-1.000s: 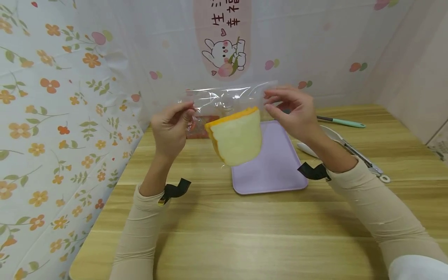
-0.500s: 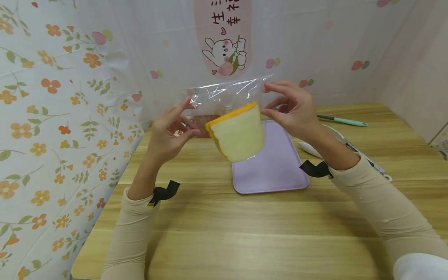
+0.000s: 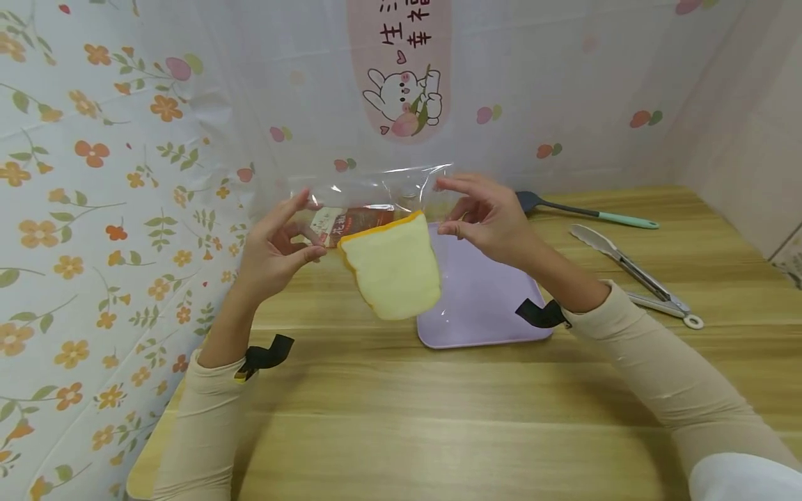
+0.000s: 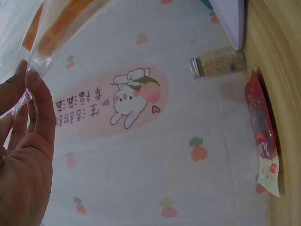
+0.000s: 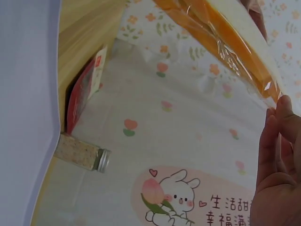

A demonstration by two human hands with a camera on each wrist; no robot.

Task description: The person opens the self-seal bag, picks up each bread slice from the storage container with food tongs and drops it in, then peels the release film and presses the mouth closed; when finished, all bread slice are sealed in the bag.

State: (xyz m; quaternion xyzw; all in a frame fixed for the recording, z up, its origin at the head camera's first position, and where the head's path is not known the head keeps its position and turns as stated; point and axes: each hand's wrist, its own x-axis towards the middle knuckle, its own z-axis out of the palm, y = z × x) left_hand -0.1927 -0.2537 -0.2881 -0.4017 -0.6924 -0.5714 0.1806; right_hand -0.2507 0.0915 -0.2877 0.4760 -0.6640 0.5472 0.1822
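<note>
A clear plastic bag [image 3: 401,182] is stretched between both hands above the table, with bread slices [image 3: 395,268] with orange-brown crust inside it. At the bag's left side my left hand [image 3: 273,247] pinches the film between thumb and fingers; the left wrist view shows this pinch too. On the opposite side my right hand [image 3: 491,219] pinches the film, as the right wrist view confirms beside the crust [image 5: 235,42]. The bread hangs tilted inside the bag, partly over the left edge of a lilac tray [image 3: 489,299].
Behind the bag lies a red and white packet [image 3: 357,221]. A small glass jar [image 4: 218,63] with a metal lid stands near it. To the right lie a turner [image 3: 583,210] with a mint handle and metal tongs [image 3: 633,271]. Printed cloth [image 3: 532,90] hangs behind the table.
Both hands have moved left with the bag and bread, and lower over the last half second. My left hand's fingers have spread apart from their earlier closer curl. The turner's dark head has come into view.
</note>
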